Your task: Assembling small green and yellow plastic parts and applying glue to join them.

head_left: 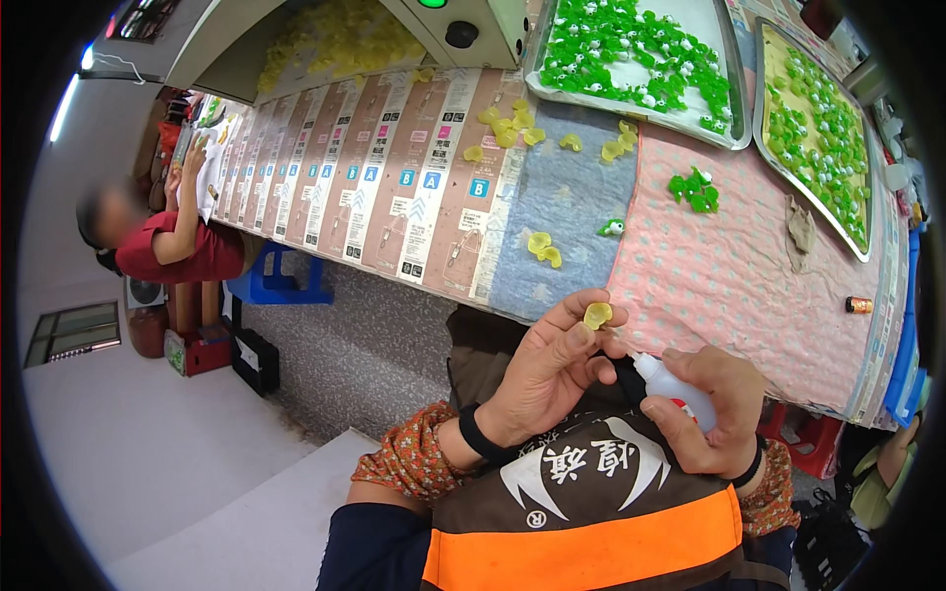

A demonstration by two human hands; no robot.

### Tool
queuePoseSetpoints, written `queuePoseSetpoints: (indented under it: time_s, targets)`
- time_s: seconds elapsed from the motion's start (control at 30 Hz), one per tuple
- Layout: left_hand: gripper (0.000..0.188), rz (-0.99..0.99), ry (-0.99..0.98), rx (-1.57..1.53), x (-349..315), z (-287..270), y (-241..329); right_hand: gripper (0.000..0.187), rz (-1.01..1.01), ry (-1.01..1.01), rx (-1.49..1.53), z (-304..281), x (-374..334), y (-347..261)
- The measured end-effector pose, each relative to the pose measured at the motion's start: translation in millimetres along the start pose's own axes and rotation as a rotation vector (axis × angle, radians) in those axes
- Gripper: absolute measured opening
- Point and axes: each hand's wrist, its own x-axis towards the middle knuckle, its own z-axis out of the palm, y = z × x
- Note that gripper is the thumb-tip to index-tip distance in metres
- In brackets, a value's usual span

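Observation:
Between the fingertips of my left hand (567,355) is a small translucent yellow cup-shaped piece (597,315). My right hand (716,409) is wrapped round a small white squeeze bottle (678,387), tilted so its nozzle points up and left, close to the left fingers. Whether anything comes out of the nozzle is too small to see. On the cloth just beyond lie a couple of similar yellow pieces (543,248) and one green piece with a white-and-black eyeball (612,228). Farther right sits a cluster of green pieces (695,190).
A metal tray of green pieces (737,140) and a second tray (863,254) stand at the back right. More yellow pieces fill a lit machine (476,49). A small orange-and-black bottle (859,305) lies right. At far left another person (163,241) sits working.

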Motion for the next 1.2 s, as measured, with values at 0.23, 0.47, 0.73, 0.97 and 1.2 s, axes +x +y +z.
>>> queuePoseSetpoints:
  time_s: [0.23,0.47,0.73,0.97,1.2]
  targets:
    - [0.036,0.005,-0.003,-0.023,-0.5,-2.3,-2.2,0.038,0.002,-0.012,-0.016,2.7,-1.7,0.8]
    - [0.04,-0.017,0.027,0.038,-0.8,-2.6,-1.9,0.038,-0.01,-0.013,-0.048,5.4,-0.2,0.7]
    - [0.041,-0.002,0.039,0.066,-0.8,-3.2,-1.7,0.038,-0.022,-0.04,-0.108,1.1,3.0,-3.5]
    - [0.037,0.066,0.057,0.215,-1.2,-1.5,-2.4,0.041,-0.04,-0.063,-0.164,1.5,1.5,0.3]
    - [0.035,0.162,0.102,0.389,-0.6,2.5,-3.1,0.044,-0.077,-0.085,-0.266,-0.8,4.0,-1.1]
